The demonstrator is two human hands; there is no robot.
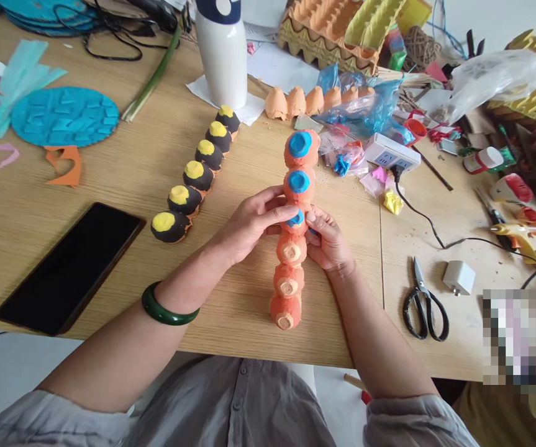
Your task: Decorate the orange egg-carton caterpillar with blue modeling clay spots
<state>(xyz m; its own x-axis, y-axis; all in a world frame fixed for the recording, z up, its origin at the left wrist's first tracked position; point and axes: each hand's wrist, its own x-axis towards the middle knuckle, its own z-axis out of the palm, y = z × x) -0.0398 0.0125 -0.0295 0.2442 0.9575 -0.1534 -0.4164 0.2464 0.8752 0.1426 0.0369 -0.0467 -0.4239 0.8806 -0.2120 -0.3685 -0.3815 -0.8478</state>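
An orange egg-carton strip (290, 251) with several cups stands out above the table between my hands. Its three far cups have blue tops; the nearer ones end in bare tan tips. My left hand (256, 220) grips the strip from the left, thumb on the third blue top. From the right, my right hand (327, 239) pinches the same cup's side, with a bit of blue showing at its fingers. A black strip with yellow tops (186, 198) lies to the left of my left hand.
A black phone (69, 267) lies at the left, scissors (423, 304) and a white adapter (458, 277) at the right. Farther back are a white bottle (223, 62), an unpainted strip (314, 100), a power strip (391, 152), its black cable and egg trays (333, 37).
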